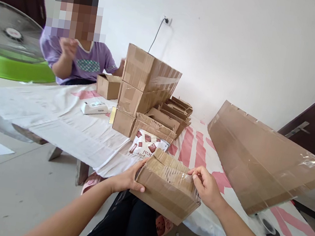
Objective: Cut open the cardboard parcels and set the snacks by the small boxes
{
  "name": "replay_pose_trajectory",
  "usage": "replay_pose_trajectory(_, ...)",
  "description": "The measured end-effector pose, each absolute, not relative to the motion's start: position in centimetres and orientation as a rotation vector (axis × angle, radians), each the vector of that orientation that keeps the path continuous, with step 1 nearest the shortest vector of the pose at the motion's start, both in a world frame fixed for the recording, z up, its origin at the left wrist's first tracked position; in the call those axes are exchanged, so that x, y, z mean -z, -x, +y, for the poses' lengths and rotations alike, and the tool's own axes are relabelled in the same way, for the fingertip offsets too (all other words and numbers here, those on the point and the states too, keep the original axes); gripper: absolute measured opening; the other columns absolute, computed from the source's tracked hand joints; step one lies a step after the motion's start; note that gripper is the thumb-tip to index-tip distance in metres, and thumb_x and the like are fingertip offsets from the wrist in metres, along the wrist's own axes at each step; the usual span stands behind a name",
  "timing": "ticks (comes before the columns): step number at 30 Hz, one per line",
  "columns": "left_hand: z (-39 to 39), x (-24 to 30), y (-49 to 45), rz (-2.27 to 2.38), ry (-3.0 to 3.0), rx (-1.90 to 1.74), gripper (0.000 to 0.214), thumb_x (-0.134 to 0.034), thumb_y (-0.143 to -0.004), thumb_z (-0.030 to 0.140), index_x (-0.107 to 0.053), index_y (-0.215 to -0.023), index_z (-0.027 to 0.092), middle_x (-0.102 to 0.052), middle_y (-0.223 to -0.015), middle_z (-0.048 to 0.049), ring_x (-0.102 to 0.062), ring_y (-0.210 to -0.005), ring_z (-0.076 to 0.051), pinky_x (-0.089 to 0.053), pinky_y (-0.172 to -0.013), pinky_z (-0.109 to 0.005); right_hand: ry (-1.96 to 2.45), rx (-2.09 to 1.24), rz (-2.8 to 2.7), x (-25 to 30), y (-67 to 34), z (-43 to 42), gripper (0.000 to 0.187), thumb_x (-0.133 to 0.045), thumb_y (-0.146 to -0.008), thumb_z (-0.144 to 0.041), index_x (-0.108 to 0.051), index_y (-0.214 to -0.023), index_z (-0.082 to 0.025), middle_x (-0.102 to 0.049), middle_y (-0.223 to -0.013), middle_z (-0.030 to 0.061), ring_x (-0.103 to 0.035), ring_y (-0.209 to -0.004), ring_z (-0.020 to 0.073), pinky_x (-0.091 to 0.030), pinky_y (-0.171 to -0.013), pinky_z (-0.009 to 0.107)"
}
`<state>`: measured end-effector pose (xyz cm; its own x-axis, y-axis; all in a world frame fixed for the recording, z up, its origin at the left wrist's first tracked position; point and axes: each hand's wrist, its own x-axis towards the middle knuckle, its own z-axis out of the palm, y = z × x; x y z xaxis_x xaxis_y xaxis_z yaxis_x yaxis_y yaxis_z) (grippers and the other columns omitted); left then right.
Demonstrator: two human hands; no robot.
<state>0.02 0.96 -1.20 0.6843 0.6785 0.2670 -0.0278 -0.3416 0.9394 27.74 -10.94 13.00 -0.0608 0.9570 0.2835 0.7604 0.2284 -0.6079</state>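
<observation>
A small cardboard box [169, 192] is tilted over my lap at the table's edge. Its upper face is rough and torn, with ridged inner paper showing and a glint of clear tape. My left hand [130, 176] grips the box's left end, thumb on the near side. At the right end of the upper face, my right hand [206, 185] pinches finger and thumb together; what lies between them is too small to make out. Just beyond the box, a white packet with red squares [149, 144] leans against an opened carton [156, 127].
Several cardboard boxes [138, 68] form a stacked wall, with opened cartons [176, 111] alongside. A white tape dispenser [96, 107] and a small box [108, 86] lie left. A large cardboard box [260, 159] stands right. A person [80, 60] sits across the table; a fan [11, 33] stands behind.
</observation>
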Motion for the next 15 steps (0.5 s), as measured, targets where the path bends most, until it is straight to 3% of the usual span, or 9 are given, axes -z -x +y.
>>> replay_pose_trajectory(6, 1.19, 1.58, -0.12, 0.516, -1.814, -0.808, 0.127, -0.075, -0.054, 0.072, -0.012, -0.152, 0.021, -0.026, -0.156, -0.0138, -0.023, -0.142, -0.038, -0.021, -0.117, -0.050, 1.582, -0.273, -1.743, -12.37, -27.59, -10.53, 0.017, -0.044, -0.088, -0.034, -0.053, -0.082, -0.021, -0.065, -0.081, 0.0041, -0.058, -0.065, 0.0165, -0.044, -0.059, 0.029)
replay_pose_trajectory(15, 0.68, 1.04, 0.04, 0.584, -1.822, -0.781, 0.125, -0.073, -0.056, 0.073, -0.014, -0.152, 0.020, -0.023, -0.157, -0.0140, -0.022, -0.143, -0.038, -0.017, -0.118, -0.051, 1.519, -0.301, -1.519, -12.07, -27.96, -11.22, 0.029, -0.051, -0.088, -0.048, -0.057, -0.084, -0.020, -0.065, -0.080, 0.0049, -0.060, -0.075, 0.0192, -0.050, -0.069, 0.032)
